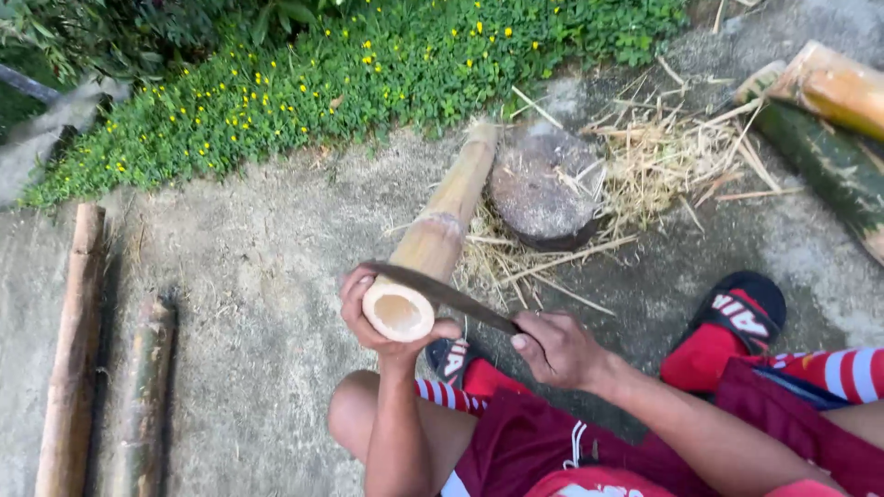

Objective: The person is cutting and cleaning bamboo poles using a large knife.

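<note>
Bamboo pole, pale tan, hollow and round in section [433, 241]: propped at a slant, cut mouth just above the left fingers, far end leaning on the stump.
Left hand [376, 317]: curled around the pole's near end from below, fingers wrapped on the left wall, thumb pressed under the rim; grasping the pole.
Right hand [557, 348]: clenched on the knife handle, knuckles up, just right of the left thumb.
Long dark curved metal knife blade [437, 290]: laid across the top of the pole's open end, running from above the left fingers down to the right fist; edge touching the rim.
Round grey wooden stump [543, 189]: beyond the fingers, beside the pole's upper half, well apart from both hands.
Dry straw-coloured bamboo splinters [645, 161]: scattered around the stump and under the pole, beyond the right hand.
Green bamboo log [829, 166]: far right of the right hand, lying at a slant beside a yellowish cut piece [833, 87].
Two weathered brown poles [74, 350]: lying side by side, well left of the left fingers.
Grey concrete ground [258, 267]: under everything.
Green ground cover with small yellow flowers [350, 64]: far beyond the fingers, along the top edge.
Red and black sandal [737, 317]: right of the right fist, worn with a red sock.
Dark red shorts [534, 442]: below the wrists.
</note>
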